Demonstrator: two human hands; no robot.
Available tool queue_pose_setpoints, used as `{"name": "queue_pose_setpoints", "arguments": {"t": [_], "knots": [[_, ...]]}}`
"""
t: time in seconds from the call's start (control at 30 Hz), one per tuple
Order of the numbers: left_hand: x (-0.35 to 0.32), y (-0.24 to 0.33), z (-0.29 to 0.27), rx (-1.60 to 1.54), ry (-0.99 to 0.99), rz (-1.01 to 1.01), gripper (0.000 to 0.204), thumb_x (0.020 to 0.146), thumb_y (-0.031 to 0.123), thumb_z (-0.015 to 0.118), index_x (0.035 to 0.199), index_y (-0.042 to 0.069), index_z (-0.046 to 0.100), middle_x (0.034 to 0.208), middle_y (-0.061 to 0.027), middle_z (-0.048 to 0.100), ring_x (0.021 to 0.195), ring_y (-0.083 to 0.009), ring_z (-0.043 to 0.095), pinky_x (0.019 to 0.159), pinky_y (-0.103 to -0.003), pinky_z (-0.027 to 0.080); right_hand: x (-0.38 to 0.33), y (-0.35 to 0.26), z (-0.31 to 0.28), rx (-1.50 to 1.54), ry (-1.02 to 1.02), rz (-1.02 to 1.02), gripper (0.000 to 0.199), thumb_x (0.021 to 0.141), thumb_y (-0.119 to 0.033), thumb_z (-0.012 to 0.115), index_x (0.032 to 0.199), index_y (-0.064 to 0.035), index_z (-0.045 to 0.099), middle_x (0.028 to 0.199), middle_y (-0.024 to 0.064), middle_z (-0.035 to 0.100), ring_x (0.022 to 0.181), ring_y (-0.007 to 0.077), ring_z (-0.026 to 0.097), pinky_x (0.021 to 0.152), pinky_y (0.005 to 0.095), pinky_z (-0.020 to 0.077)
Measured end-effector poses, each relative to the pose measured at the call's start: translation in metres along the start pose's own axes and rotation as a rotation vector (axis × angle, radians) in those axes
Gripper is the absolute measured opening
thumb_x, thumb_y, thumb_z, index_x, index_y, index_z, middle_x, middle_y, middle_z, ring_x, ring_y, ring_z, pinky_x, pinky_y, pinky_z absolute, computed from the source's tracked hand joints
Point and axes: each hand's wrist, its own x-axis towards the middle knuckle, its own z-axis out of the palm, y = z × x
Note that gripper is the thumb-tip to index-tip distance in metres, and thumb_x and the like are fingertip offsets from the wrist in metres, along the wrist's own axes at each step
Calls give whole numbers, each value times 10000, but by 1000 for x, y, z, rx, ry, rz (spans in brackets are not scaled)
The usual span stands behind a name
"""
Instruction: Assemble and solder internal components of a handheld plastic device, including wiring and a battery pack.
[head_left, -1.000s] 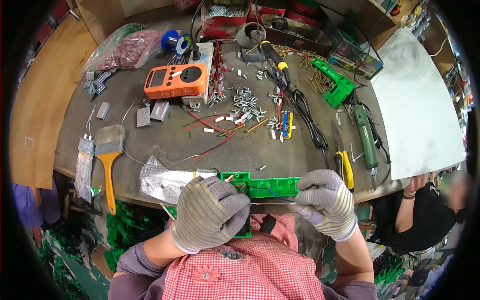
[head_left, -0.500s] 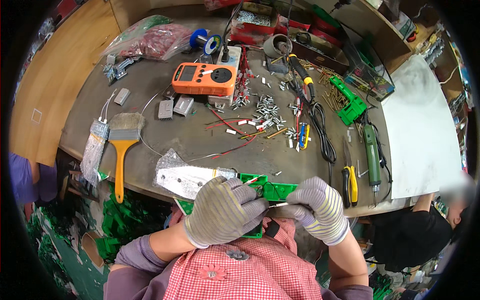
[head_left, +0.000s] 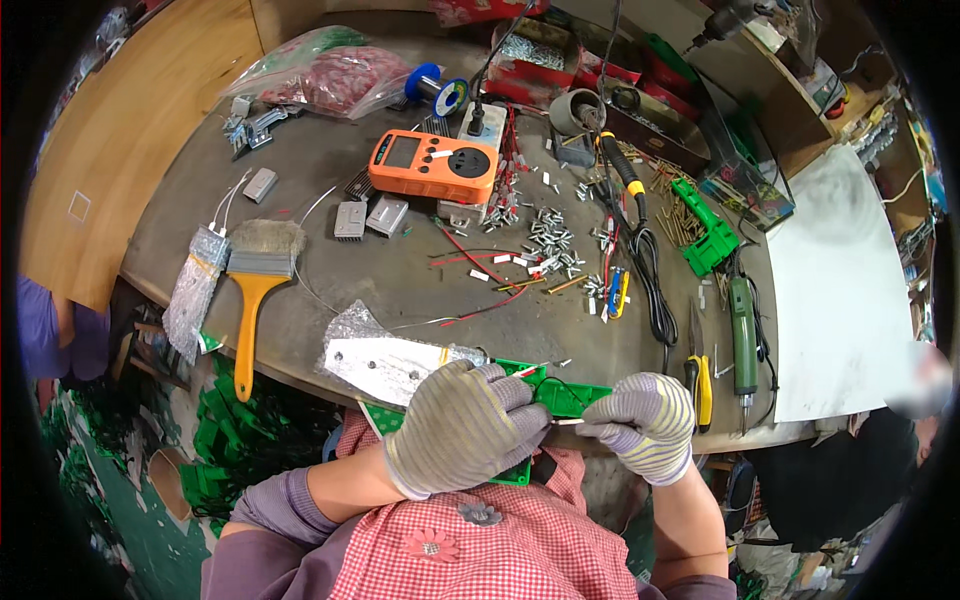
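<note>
Both hands wear striped grey-and-yellow gloves and meet at the bench's near edge. My left hand (head_left: pixel 470 430) is closed over a green plastic housing (head_left: pixel 568 398), its fingers hiding much of it. A thin black wire and a red-and-white bit show inside the housing. Thumb and fingers of my right hand (head_left: pixel 645 425) are pinched at the housing's right end. A small whitish strip (head_left: pixel 568 421) sticks out of that pinch towards my left fingers. Beside my left hand lies a white part in bubble wrap (head_left: pixel 385 368). Another green piece (head_left: pixel 518 472) shows below my left hand.
An orange meter (head_left: pixel 434 166), screws (head_left: pixel 550 235) and red wires lie mid-bench. A brush (head_left: pixel 258 290) is at left. Pliers (head_left: pixel 699 375), a green electric screwdriver (head_left: pixel 743 340) and a green housing (head_left: pixel 705 230) are at right. A soldering iron (head_left: pixel 622 165) stands behind.
The view has shifted, so the bench things sit further right. My right hand has lowered slightly, and the whitish strip shows more plainly at its fingertips. My left hand stays on the housing.
</note>
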Motion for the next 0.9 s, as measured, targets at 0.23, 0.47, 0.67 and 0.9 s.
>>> {"name": "queue_pose_setpoints", "arguments": {"t": [0.23,0.47,0.67,0.9], "knots": [[-3,-5,3,-36,44,14,177,737,279,747,841,142,704,758,-5,616,678,-225,629,583,-401,478,5,3,5,157,-75,115,271,721,-437,782,809,-181,768,604,49,623,521,274,587,494,364,440],[-2,-4,4,-72,102,-30,170,727,247,770,851,151,706,733,-6,603,639,-224,613,558,-391,468,8,-7,-4,-21,-128,59,258,702,-324,837,829,-116,750,618,80,603,553,264,591,528,352,446],[-14,2,-4,97,136,-22,322,629,316,797,918,190,732,884,0,622,868,-235,611,708,-392,468,-22,5,-8,26,55,77,541,600,-291,912,1016,-88,630,835,87,572,726,272,590,612,386,481],[29,11,-16,27,-27,-112,392,661,454,767,1020,299,777,1480,-142,465,1291,-415,442,1075,-543,298,-41,-3,13,-203,73,30,333,625,-240,851,867,-97,674,753,73,588,700,293,609,597,420,483]]}}
